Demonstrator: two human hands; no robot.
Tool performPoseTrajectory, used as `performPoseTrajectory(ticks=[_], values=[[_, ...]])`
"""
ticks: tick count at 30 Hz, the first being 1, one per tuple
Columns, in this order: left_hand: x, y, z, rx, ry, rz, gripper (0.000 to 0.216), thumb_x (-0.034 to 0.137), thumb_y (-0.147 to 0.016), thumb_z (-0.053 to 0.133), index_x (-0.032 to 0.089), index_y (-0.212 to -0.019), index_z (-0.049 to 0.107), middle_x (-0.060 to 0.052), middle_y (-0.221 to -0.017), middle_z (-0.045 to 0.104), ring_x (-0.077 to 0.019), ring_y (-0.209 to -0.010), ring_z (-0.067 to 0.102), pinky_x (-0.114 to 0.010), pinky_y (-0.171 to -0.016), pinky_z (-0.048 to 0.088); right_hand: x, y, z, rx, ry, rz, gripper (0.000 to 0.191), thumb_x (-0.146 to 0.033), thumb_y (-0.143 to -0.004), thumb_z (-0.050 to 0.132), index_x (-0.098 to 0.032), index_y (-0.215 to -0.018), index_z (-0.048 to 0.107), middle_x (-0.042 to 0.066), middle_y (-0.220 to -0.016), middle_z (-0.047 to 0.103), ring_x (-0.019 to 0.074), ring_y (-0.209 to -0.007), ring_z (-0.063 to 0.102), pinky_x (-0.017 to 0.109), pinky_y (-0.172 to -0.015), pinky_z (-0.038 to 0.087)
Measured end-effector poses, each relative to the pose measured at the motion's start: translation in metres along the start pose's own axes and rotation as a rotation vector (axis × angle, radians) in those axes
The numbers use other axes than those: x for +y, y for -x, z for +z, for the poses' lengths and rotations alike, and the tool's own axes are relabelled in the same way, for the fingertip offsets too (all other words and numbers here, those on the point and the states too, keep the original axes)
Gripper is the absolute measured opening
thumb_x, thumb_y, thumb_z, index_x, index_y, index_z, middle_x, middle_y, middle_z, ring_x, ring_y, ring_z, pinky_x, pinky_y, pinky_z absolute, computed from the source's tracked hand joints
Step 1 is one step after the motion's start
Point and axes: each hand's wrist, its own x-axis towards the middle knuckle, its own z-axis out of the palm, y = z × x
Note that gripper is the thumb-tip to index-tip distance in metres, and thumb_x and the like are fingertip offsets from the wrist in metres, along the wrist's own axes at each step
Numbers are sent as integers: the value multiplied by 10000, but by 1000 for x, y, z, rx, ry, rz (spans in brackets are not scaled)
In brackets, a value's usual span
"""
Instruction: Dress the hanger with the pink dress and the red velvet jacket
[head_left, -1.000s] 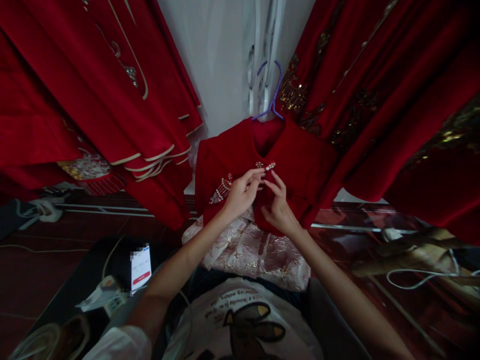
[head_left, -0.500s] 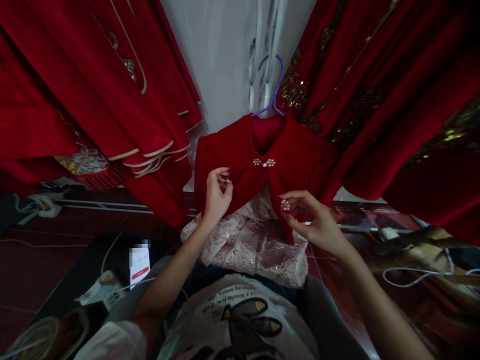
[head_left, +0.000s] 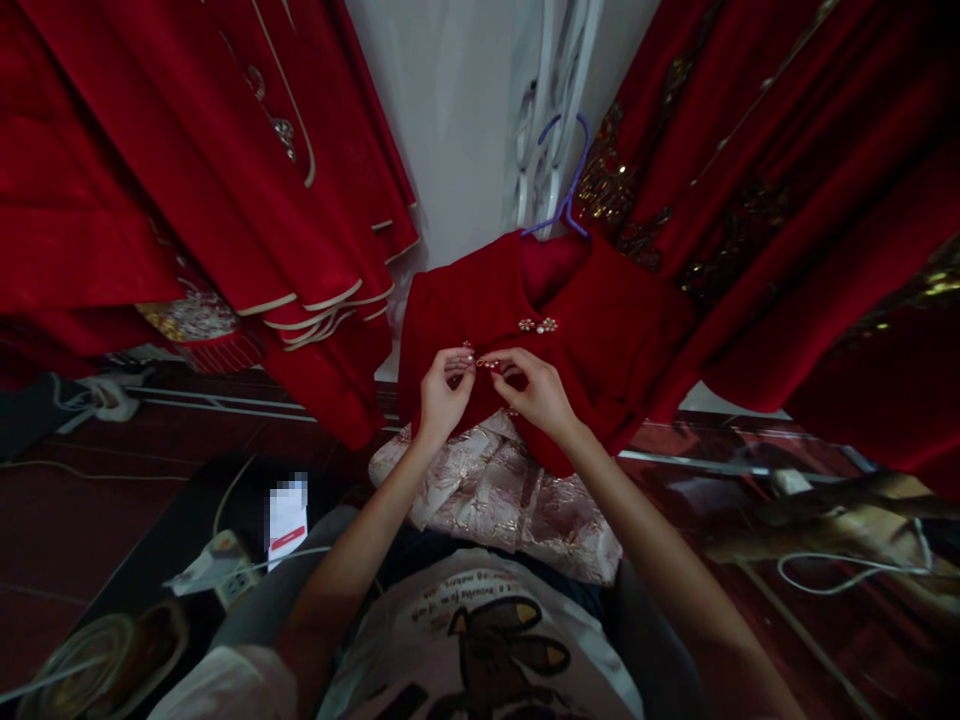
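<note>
A red velvet jacket [head_left: 600, 330] hangs in front of me on a purple hanger [head_left: 562, 205]. A pearl clasp [head_left: 538, 325] at its neck is fastened. Lower on the front flap, my left hand [head_left: 442, 395] and my right hand [head_left: 529, 390] meet, fingertips pinched together on a second small pearl clasp [head_left: 474, 358]. Both hands are closed around the clasp and the velvet edge. A pale gold brocade skirt [head_left: 502, 495] hangs below the jacket, just under my wrists.
Red velvet garments with cream trim [head_left: 225, 180] hang at the left, gold-embroidered red ones [head_left: 765, 180] at the right. A white wall [head_left: 450, 120] lies behind. A power strip with a tag [head_left: 225, 565] and cables [head_left: 840, 575] lie on the dark red floor.
My right hand came back from the lower right to the jacket front, and both hands now pinch the second clasp together. The view shifted slightly.
</note>
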Motion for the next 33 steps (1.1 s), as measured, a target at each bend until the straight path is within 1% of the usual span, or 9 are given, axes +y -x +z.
performPoseTrajectory(ticks=[4,8,11,18,21,24,27,30,33], values=[[7,1,-1,-18,66,-56,209,181,-803,626,168,-1011,614,-62,-1003,698,-132,-903,678,-295,-856,552,-1,-7,8,13,4,8,239,-193,-871,565,-222,-1089,659,36,-1037,674,139,-853,638,287,-818,560],[12,1,0,2,86,-85,199,248,-807,651,151,-980,642,-77,-983,715,-147,-904,688,-311,-860,557,-4,-8,9,16,24,75,230,-269,-938,484,-233,-1065,672,47,-1042,677,159,-929,650,299,-825,573],[14,-1,1,19,88,-105,207,262,-792,670,145,-963,663,-82,-974,726,-150,-890,693,-312,-841,565,-4,-8,10,23,26,99,214,-277,-932,488,-224,-1037,667,49,-1028,678,161,-914,653,301,-816,579],[6,-6,2,25,92,-135,212,273,-780,681,137,-942,696,-84,-954,747,-151,-842,705,-311,-818,576,3,-13,20,123,63,133,151,-284,-922,496,-213,-998,606,54,-951,660,157,-837,646,283,-768,570],[1,-11,0,-33,70,-136,206,280,-771,693,132,-913,699,-82,-924,746,-149,-807,703,-306,-807,572,6,-14,22,143,80,130,143,-274,-922,490,-205,-988,597,58,-930,652,160,-833,639,284,-758,562],[0,-17,-5,-143,22,-97,167,275,-784,681,144,-889,681,-67,-906,734,-142,-802,694,-285,-784,563,6,-14,21,147,60,141,142,-279,-928,487,-205,-995,588,60,-939,654,160,-850,642,282,-755,563],[0,-18,-13,-201,-10,-60,164,260,-821,641,167,-956,652,-63,-956,722,-142,-868,688,-275,-802,550,4,-8,17,132,17,169,154,-280,-931,484,-212,-1036,574,62,-985,662,161,-896,652,280,-757,568],[-5,-7,-26,-168,-85,-66,180,234,-875,558,184,-1037,617,-63,-981,711,-145,-917,680,-296,-846,536,4,8,8,120,19,241,185,-273,-924,487,-207,-1085,551,66,-976,662,158,-860,658,268,-701,566],[-15,13,-39,-132,-193,-137,158,195,-885,503,191,-995,617,-55,-965,704,-152,-893,678,-317,-838,537,7,29,-3,64,172,332,174,-309,-899,534,-209,-1038,565,64,-919,652,166,-794,644,282,-665,543]])
